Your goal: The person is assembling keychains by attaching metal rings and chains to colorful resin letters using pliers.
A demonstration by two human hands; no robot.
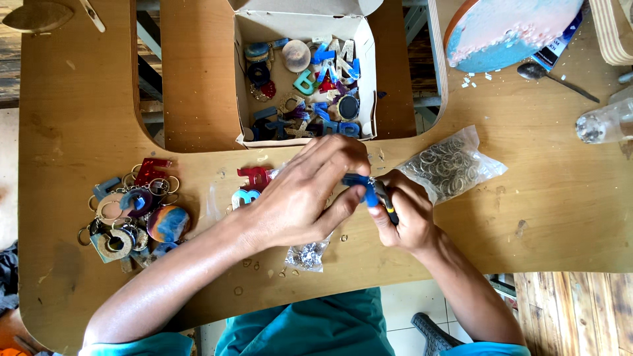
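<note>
- Pliers (pixel 381 200) with blue and yellow grips sat in the right hand (pixel 410 214), just below the front wall of the box (pixel 302 140), near the middle of the table (pixel 567 198).
- Far left of the box, a heap of finished keychains (pixel 135 214) lay on the table: a red letter, grey pieces, a round orange-and-blue disc, all with metal rings.
- Nearer the box, below its left corner, a red letter (pixel 256 176) and a pale blue letter (pixel 244 196) lay partly under a clear bag.
- The left hand (pixel 297 198) reached across below the box, its fingertips pressed together and pinching a small blue piece (pixel 355 179) at the pliers' tip; what the piece was, I could not tell.
- Below that hand, further from the box, a small clear bag of silvery bits (pixel 307 255) lay on the table.
- The box itself stood open, holding coloured letters and round discs.
- The right hand's fingers were curled tight around the pliers' grips, thumb on top.
- Right of the box's front corner, touching the right hand, a clear bag of rings (pixel 452 165) lay open-side up.
- Up and to the right of the box, a round blue and pink disc (pixel 508 29) leaned over the table edge, a spoon (pixel 554 76) beside it.
</note>
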